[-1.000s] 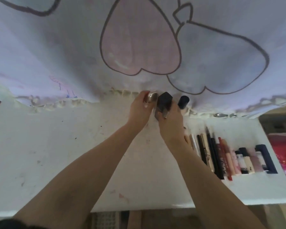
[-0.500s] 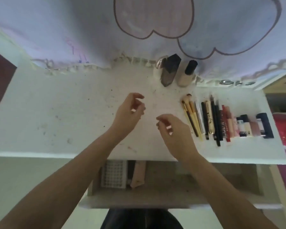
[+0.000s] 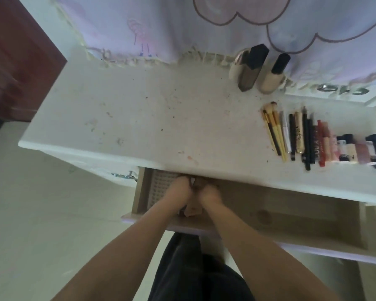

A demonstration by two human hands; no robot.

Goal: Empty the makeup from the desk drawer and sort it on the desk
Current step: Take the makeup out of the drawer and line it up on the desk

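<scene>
Open drawer (image 3: 280,216) below the counter (image 3: 161,118) edge. Inside at its left end, beige tube (image 3: 192,210), long axis front to back, between left hand (image 3: 179,192) and right hand (image 3: 208,195), equally near. Fingers tucked under the counter edge; grip impossible to tell.

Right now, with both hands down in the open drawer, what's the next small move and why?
Probably lift the tan tube out and carry it up to the desk. Both the left hand and right hand are reaching around it in the drawer; whether either grip has closed is hidden.
</scene>
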